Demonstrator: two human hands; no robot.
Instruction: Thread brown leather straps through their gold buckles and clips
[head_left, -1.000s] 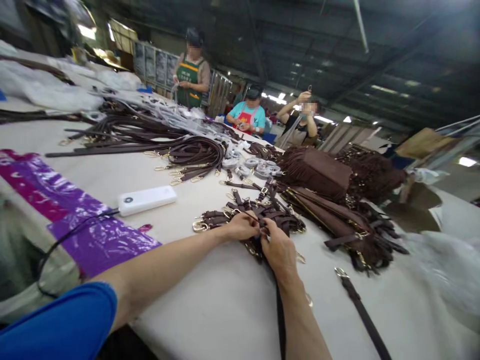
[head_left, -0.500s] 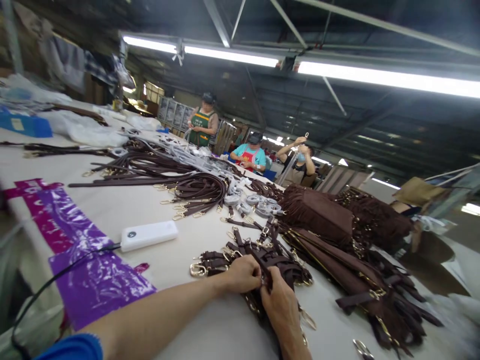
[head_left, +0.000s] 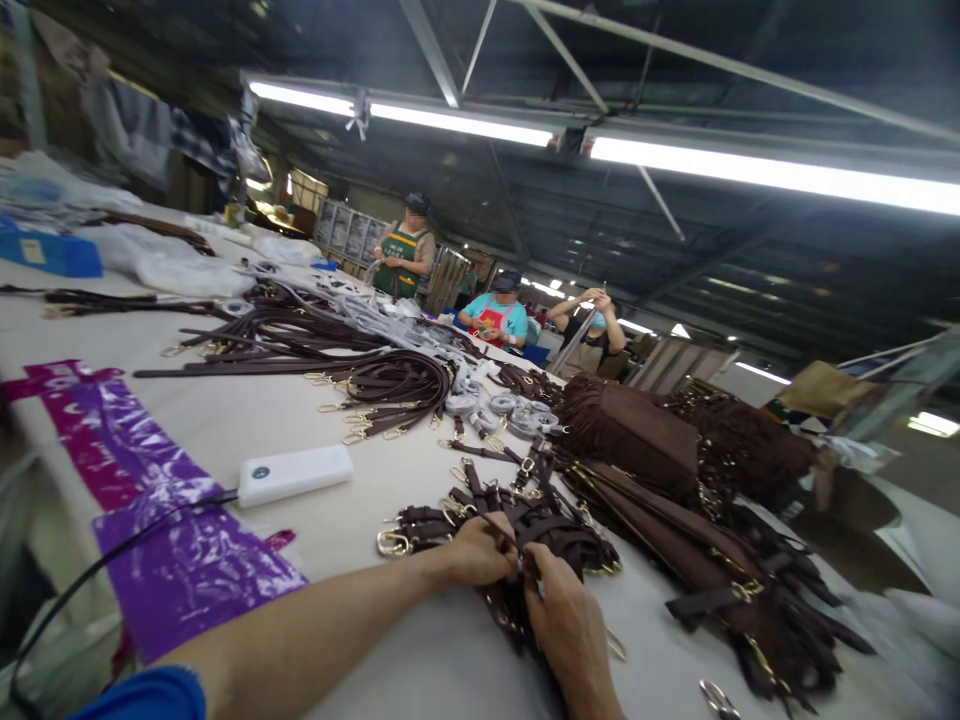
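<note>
My left hand [head_left: 484,549] and my right hand [head_left: 568,620] meet over a heap of short dark brown leather straps [head_left: 510,520] with gold clasps, lying on the white table [head_left: 315,440]. Both hands are closed, fingers pinching one brown strap at the near edge of the heap. A strap end runs down under my right wrist toward the table's front edge.
A white power bank [head_left: 295,472] with a black cable lies left of the heap, beside purple plastic film [head_left: 172,560]. Long brown straps [head_left: 375,380], tape rolls [head_left: 495,405] and brown fringed bags [head_left: 637,430] lie beyond. Three people [head_left: 496,310] work at the far end.
The view tilted upward, then steadied. My hands stay pinched together on the strap at the heap; a far person lowered raised arms.
</note>
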